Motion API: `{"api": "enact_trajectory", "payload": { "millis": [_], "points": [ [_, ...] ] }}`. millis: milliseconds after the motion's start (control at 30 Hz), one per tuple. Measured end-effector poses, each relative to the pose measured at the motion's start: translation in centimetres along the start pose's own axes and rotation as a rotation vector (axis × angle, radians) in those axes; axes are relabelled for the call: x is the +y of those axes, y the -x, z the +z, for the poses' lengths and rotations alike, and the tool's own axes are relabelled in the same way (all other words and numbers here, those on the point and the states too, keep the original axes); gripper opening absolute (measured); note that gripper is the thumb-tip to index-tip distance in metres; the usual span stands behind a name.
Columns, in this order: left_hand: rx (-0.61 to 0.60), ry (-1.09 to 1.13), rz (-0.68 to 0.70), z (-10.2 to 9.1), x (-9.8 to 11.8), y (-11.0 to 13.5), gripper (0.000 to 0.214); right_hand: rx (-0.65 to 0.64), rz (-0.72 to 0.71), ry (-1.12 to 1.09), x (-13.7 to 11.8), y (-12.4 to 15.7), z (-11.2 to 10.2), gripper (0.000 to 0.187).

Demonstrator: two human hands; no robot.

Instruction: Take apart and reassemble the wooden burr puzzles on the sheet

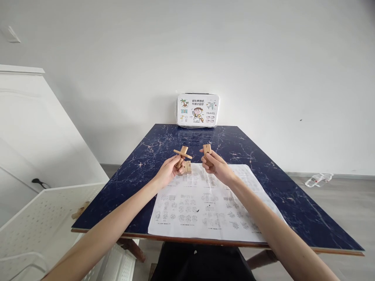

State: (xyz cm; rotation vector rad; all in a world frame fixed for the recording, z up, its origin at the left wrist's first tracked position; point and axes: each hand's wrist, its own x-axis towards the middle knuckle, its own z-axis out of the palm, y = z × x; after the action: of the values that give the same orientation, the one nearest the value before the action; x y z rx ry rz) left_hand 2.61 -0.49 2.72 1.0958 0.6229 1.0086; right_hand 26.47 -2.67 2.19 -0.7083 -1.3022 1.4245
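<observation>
- Left hand [169,170]: fingers gripped crossed tan wooden pieces [183,153].
- Right hand [216,167]: fingers gripped a tan wooden block [207,148].
- Both appeared light, rigid; best held by near ends.

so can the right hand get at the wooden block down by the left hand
Probably yes: nothing seems to stand between the right hand and the wooden block, though that hand holds another wooden piece, which may hinder grasping.

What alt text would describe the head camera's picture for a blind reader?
A person's left hand holds crossed wooden pieces and the right hand a wooden block, above a printed sheet on a blue marbled table; a cartoon-covered case stands behind.
</observation>
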Motion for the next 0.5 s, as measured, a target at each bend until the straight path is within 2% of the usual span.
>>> {"api": "enact_trajectory", "payload": {
  "millis": [133, 300, 500],
  "points": [
    [0.004, 0.014, -0.01, 0.14, 0.1, 0.02, 0.029, -0.074, -0.02, 0.056, 0.05, 0.13, 0.19, 0.038],
    [0.002, 0.028, -0.02, -0.01, -0.07, -0.13, 0.029, -0.11, 0.03, 0.027, 0.56, 0.05, 0.01, 0.039],
    [-0.007, 0.054, -0.039, -0.09, -0.18, -0.28, 0.028, -0.103, -0.064, 0.061, 0.87, -0.07, 0.18, 0.039]
  ]
}}
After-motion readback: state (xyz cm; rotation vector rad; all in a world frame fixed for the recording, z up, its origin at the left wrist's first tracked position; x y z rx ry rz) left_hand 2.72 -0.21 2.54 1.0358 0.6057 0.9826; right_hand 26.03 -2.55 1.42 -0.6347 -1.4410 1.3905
